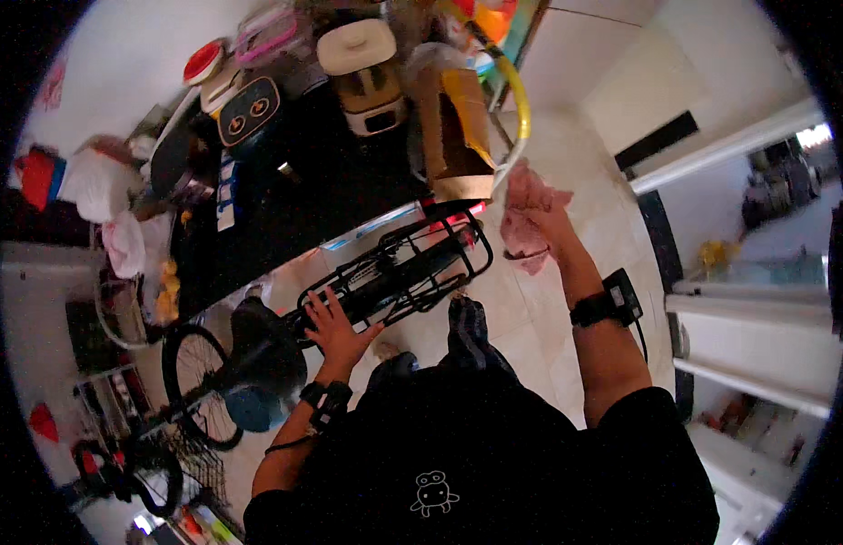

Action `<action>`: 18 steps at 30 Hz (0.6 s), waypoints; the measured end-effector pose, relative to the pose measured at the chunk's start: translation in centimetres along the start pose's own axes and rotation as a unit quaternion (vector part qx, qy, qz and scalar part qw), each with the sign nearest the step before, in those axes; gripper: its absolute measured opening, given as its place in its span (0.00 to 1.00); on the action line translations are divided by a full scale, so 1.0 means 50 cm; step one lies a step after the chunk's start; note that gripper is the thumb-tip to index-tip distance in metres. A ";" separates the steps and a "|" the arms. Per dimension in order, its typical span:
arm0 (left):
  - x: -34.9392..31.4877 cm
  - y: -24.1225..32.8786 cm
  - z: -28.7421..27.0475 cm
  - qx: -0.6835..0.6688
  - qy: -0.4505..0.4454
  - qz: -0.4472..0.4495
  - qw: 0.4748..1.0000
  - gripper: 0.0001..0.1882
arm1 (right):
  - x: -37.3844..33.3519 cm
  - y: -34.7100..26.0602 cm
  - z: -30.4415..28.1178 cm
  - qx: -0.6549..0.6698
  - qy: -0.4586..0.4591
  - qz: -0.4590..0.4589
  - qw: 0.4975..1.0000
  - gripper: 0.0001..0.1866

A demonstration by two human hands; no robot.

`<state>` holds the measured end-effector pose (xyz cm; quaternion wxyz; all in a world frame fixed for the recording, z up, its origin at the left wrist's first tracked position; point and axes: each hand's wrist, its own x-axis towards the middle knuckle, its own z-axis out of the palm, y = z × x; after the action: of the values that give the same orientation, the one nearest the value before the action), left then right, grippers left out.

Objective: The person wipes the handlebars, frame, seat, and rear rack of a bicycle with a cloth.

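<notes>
My left hand is at the front end of a black bicycle rear rack, just behind the saddle. Its fingers are spread and appear to rest on the rack; they grip nothing. Out to the right, past the rack's rear end, my right hand is closed on a crumpled pink cloth. The cloth hangs over the floor, apart from the bicycle, and partly hides the fingers. A red rear light shows at the back of the rack.
Along the bicycle's far side runs a black table, bearing a cardboard box, a beige appliance and a dark two-knob appliance. The bicycle's front wheel and basket lie left. White shelving stands right.
</notes>
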<state>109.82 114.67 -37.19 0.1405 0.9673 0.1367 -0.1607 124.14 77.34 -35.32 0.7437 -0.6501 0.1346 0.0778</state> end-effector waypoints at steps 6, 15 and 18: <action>-0.005 0.059 0.009 -0.011 -0.039 -0.112 0.993 0.66 | 0.224 0.050 0.090 -0.087 -0.293 0.102 0.947 0.16; -0.020 0.091 0.011 -0.016 -0.084 -0.171 0.982 0.69 | 0.259 0.109 0.299 -0.186 -0.550 0.217 0.785 0.12; -0.030 0.089 0.031 -0.029 -0.056 -0.167 0.984 0.69 | 0.271 0.122 0.332 -0.371 -0.591 0.137 0.703 0.12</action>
<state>109.43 109.76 -37.08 0.1469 0.9159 0.2932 -0.2316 136.89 93.82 -43.20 0.3508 -0.6684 -0.2852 0.5907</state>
